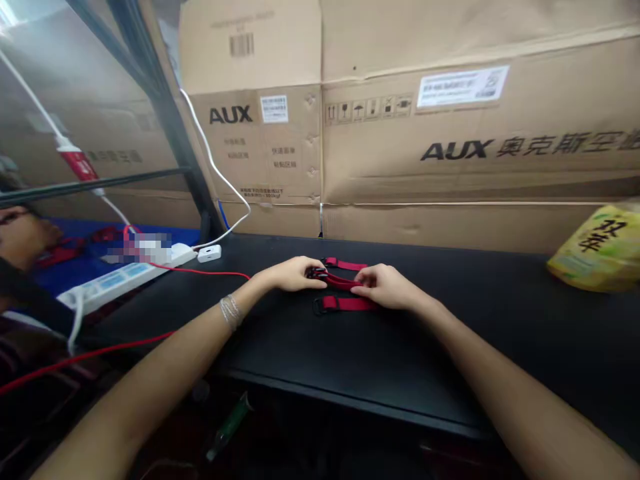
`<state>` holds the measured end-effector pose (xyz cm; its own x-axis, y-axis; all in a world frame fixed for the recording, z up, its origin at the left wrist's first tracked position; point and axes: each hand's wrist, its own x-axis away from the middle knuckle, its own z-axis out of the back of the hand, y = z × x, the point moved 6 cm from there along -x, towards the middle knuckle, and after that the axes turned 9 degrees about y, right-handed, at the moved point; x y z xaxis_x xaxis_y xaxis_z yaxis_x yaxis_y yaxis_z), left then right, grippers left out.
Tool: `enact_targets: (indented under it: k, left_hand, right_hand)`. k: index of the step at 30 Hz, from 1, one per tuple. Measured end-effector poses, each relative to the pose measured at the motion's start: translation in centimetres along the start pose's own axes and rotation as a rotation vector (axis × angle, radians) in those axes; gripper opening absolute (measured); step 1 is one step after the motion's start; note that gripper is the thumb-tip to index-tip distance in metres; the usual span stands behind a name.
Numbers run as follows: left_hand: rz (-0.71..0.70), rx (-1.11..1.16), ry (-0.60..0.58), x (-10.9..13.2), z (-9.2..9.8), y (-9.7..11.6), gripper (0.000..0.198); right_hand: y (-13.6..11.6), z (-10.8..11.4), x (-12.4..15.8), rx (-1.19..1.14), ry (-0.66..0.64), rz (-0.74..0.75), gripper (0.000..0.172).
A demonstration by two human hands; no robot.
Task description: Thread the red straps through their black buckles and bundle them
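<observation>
"What's on the bench?"

"A red webbing strap with a black plastic buckle at one end and a black ring at another, doubled into parallel lengths at the middle of a black bench, toward its back edge, below AUX cardboard cartons."

"And the grip?"

"Closed on both sides. The left hand pinches the buckle, fingers curled over it; the right hand pinches the strap just beside it, knuckles up."
</observation>
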<state>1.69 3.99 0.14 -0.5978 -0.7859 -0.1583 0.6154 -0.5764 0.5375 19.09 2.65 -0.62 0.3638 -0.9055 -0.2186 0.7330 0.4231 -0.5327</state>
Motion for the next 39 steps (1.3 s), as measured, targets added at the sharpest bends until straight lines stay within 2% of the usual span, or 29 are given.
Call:
enact_targets:
  k: [39]
  left_hand:
    - [0.010,-0.009,-0.001,0.05,-0.01,0.09,0.041]
  right_hand:
    - [-0.02,-0.05,0.02,-0.004,0.001,0.022,0.021]
